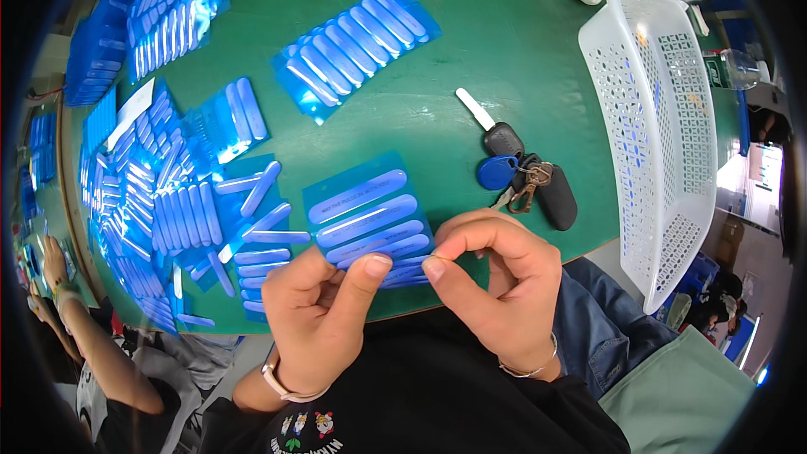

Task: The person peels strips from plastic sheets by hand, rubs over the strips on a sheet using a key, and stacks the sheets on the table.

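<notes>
At the near edge of the green table (504, 59), our left hand (315, 307) pinches a blue strip sheet (363, 206), hiding its near-left corner; our right hand (503, 273) pinches its near-right edge.

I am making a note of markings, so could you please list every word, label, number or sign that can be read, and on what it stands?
I won't copy wording, but print shows here:
Sheet of blue strips, in the left hand and right hand: small dark lettering along strips.
Black shirt: pale lettering beside cartoon figures.
Green label, right side: pale marks, too small to read.
</notes>
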`<state>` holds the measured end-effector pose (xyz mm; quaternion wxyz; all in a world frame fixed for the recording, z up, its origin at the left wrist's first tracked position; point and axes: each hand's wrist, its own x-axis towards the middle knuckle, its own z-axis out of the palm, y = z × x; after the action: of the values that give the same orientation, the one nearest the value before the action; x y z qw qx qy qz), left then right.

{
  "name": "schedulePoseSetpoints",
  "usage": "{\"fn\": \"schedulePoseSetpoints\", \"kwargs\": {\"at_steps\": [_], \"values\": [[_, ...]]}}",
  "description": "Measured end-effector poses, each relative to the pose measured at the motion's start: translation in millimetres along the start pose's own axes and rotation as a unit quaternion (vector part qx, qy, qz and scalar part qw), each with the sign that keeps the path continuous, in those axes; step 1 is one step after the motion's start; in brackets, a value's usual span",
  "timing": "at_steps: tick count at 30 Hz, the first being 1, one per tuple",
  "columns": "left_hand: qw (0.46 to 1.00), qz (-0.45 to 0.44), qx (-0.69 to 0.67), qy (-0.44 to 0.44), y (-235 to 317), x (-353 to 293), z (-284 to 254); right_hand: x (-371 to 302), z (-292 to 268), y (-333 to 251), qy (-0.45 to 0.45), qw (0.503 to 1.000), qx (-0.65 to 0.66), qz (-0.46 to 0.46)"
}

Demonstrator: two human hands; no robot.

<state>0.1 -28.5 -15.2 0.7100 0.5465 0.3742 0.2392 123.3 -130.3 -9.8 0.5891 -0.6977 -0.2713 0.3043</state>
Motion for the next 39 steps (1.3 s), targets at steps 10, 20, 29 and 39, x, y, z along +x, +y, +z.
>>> {"fn": "schedulePoseSetpoints", "kwargs": {"at_steps": [10, 20, 29, 39], "values": [[0.997, -0.024, 0.074, -0.022, 2.2, 0.2, -12.3, -0.7, 2.3, 0.9, -0.002, 0.999, 0.034, 0.019], [0.996, 0.000, 0.089, -0.008, -3.1, -0.2, -7.4, -0.8, 1.4, -2.2, -0.015, 0.998, 0.042, 0.054], [0.996, -0.050, 0.006, -0.074, 9.4, 0.9, -13.4, -1.4, 0.7, -4.6, 0.026, 0.996, 0.041, 0.077], [0.989, -0.095, 0.062, -0.090, 8.7, 3.7, -20.4, -2.2, -2.9, -6.3, 0.051, 0.996, 0.020, 0.069]]}}
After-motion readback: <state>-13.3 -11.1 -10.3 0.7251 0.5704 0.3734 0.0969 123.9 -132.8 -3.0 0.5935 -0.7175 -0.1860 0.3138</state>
